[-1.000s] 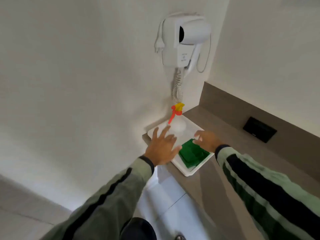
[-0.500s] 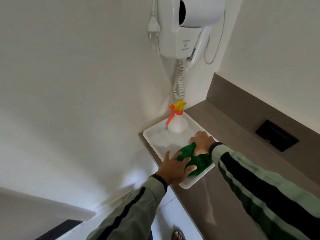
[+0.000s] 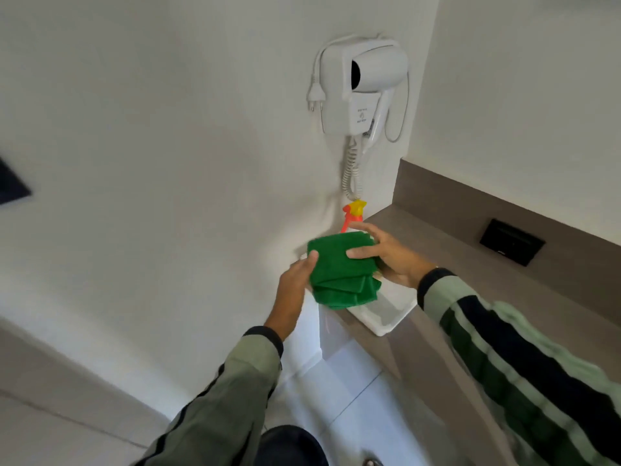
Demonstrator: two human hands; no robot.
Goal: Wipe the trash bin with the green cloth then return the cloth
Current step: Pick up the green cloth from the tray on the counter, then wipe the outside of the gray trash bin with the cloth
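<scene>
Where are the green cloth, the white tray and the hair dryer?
green cloth (image 3: pixel 339 264), head view, on its upper fold between the hands
white tray (image 3: pixel 386 322), head view, on its near corner rim
hair dryer (image 3: pixel 376 67), head view, on the barrel

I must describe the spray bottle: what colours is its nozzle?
The spray bottle's nozzle is yellow on top and orange-red below, seen in the head view.

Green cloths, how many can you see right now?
1. The folded green cloth is held above the white tray, left hand and right hand gripping it. More could be hidden behind it.
</scene>
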